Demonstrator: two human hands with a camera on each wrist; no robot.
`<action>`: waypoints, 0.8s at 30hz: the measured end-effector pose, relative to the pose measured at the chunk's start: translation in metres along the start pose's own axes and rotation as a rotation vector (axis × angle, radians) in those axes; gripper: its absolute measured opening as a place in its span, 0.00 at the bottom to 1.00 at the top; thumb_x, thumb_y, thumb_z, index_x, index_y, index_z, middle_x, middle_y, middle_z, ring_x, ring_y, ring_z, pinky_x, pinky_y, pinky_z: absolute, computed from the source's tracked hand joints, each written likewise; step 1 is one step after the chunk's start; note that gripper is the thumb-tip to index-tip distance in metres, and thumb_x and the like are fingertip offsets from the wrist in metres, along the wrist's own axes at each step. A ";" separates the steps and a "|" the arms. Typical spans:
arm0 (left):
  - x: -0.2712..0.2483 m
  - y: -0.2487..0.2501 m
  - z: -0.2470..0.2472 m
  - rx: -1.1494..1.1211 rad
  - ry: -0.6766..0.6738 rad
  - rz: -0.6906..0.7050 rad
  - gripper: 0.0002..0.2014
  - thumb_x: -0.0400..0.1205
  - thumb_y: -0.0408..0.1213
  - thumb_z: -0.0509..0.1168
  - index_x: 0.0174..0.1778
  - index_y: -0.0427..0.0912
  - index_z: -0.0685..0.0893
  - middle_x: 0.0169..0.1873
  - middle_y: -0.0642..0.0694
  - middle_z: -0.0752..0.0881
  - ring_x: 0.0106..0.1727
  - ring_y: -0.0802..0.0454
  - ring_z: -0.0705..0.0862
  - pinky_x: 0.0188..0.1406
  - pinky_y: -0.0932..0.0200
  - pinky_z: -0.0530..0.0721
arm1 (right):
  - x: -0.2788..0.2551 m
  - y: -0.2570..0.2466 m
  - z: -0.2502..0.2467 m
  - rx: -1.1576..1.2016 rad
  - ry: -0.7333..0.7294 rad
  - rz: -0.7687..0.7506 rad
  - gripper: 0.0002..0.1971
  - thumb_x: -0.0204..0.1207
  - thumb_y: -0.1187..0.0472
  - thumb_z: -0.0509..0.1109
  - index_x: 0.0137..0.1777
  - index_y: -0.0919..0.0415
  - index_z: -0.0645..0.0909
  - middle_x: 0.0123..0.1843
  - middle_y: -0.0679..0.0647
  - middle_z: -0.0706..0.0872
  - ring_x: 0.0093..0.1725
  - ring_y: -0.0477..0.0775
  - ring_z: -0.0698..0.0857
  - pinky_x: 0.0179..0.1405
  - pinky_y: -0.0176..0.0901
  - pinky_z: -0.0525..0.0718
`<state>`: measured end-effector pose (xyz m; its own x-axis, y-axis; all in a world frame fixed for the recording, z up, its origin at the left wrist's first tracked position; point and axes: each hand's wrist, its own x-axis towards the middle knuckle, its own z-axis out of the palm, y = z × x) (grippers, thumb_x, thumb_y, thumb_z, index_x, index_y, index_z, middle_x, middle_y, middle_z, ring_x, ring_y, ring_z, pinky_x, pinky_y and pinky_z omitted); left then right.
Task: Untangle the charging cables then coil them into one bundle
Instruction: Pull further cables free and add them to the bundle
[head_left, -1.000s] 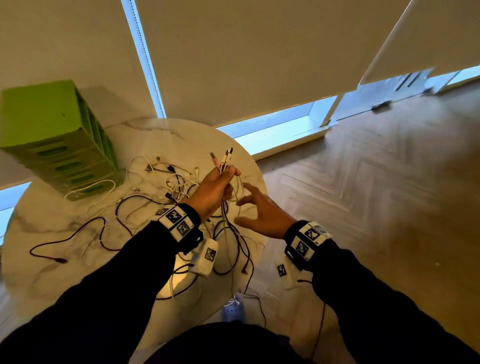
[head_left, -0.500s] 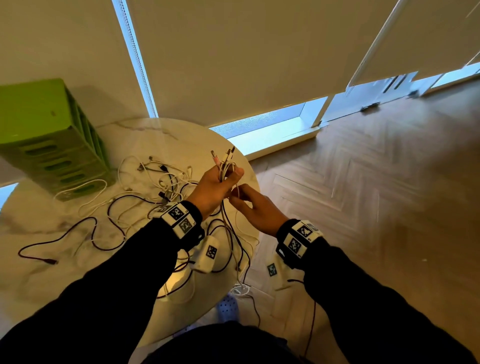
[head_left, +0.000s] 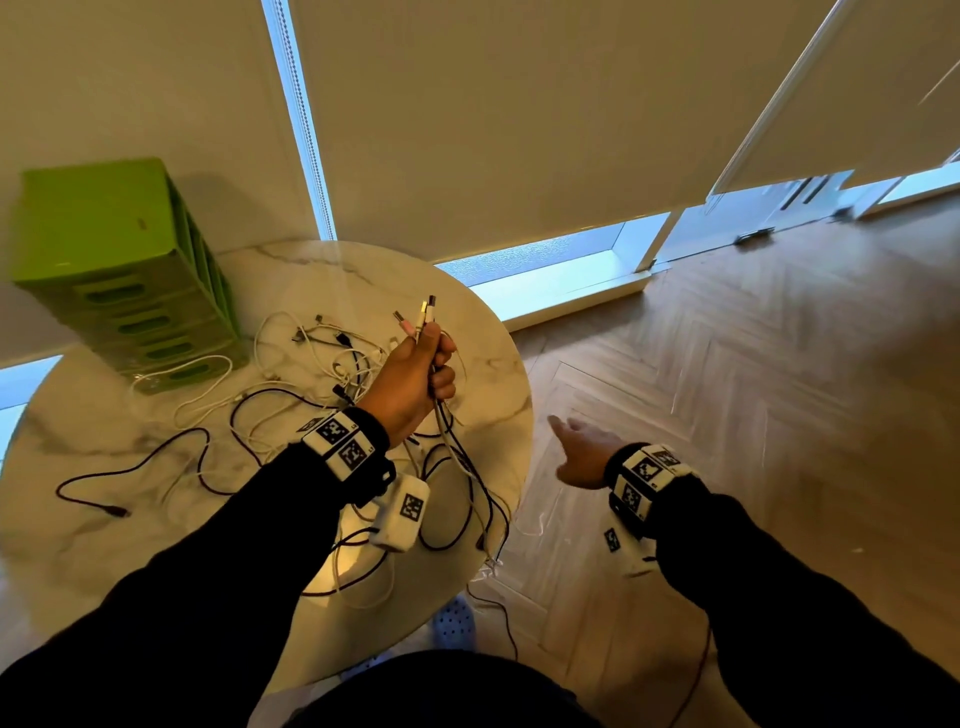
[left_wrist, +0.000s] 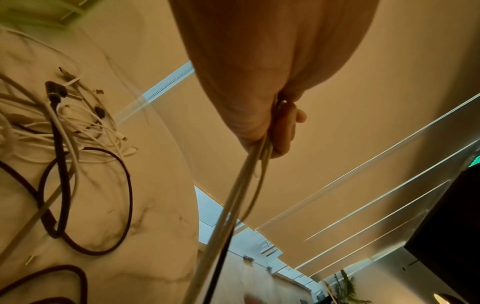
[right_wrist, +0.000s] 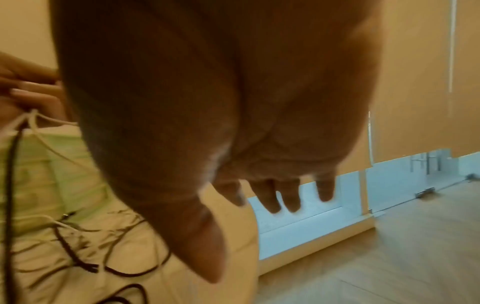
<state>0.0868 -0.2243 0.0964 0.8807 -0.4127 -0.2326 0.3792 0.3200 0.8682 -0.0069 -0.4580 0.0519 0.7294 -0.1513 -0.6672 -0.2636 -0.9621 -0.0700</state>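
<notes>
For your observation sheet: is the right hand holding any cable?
No: the right hand hangs open beside the table, while the left hand grips the cable ends.

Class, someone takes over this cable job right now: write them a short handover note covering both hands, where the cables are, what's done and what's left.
Left hand: grips a few cables just below their plugs, plugs up, lengths trailing down to the table.
Right hand: open, empty, off the table's right edge.
Remaining cables: tangled white and dark heap on the marble top near the green box; one dark cable lies apart to the left.
Done: several ends gathered.
Left: free the heap, coil everything into one bundle.
</notes>
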 end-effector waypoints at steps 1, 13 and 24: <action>0.000 0.000 0.002 0.003 -0.005 0.001 0.18 0.93 0.47 0.51 0.43 0.41 0.76 0.31 0.50 0.67 0.26 0.59 0.65 0.26 0.65 0.66 | -0.003 -0.011 0.000 0.052 0.070 -0.114 0.45 0.79 0.52 0.67 0.89 0.47 0.42 0.90 0.54 0.48 0.87 0.62 0.55 0.85 0.60 0.56; 0.017 -0.005 -0.005 0.105 0.154 0.119 0.16 0.92 0.49 0.53 0.42 0.44 0.75 0.34 0.51 0.72 0.30 0.57 0.72 0.32 0.58 0.77 | -0.018 -0.078 -0.004 0.527 0.555 -0.689 0.15 0.90 0.52 0.56 0.64 0.57 0.82 0.51 0.51 0.84 0.47 0.47 0.83 0.49 0.38 0.81; 0.021 0.000 -0.016 -0.062 0.121 0.072 0.17 0.92 0.48 0.53 0.42 0.42 0.76 0.30 0.52 0.72 0.26 0.57 0.70 0.26 0.64 0.75 | 0.018 0.013 0.003 0.183 -0.165 0.125 0.34 0.83 0.46 0.64 0.85 0.60 0.61 0.86 0.60 0.65 0.84 0.61 0.65 0.82 0.57 0.65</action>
<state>0.1095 -0.2192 0.0842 0.9326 -0.2822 -0.2250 0.3273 0.3988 0.8566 0.0007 -0.4721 0.0367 0.5750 -0.2129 -0.7899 -0.4656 -0.8791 -0.1020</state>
